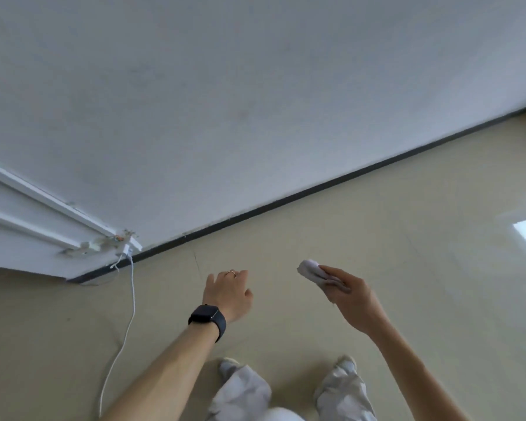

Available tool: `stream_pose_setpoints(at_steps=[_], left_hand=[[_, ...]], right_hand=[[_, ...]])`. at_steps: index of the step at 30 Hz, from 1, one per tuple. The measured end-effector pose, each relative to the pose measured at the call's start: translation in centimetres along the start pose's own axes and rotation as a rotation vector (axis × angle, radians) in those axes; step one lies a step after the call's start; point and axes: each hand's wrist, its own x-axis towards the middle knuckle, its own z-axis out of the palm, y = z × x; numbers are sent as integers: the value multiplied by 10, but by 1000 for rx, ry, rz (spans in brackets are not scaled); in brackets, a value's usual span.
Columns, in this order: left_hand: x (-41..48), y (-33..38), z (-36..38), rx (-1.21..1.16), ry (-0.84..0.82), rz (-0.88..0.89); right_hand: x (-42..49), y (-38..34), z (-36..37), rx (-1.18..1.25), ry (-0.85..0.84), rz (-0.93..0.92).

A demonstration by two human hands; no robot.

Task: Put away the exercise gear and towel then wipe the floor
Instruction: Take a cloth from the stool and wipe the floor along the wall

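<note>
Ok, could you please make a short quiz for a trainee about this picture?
1. True or false: the right hand holds a white cloth.
2. Which wrist wears the dark watch? A: left. B: right.
3. Fill in: the white cable runs from the wall down onto the ____.
Key: 1 true; 2 A; 3 floor.

glossy smooth floor (377, 238), matt painted wall (255, 101), soft cloth (308, 268)

Bare indoor room, white wall (255, 101), beige floor (407, 238), dark skirting (316, 189)
</note>
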Motion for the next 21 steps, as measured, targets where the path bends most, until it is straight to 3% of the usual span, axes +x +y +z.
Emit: stream_pose_setpoints(at_steps=[8, 15, 21], left_hand=[[-14, 166, -75, 58, 189, 229], [-23, 381, -89, 172, 329, 409], [-61, 553, -95, 267, 364, 612]], right_hand=[[-88, 22, -152, 179, 278, -75], [-148, 126, -300, 224, 508, -101], [-212, 206, -421, 145, 736, -20]])
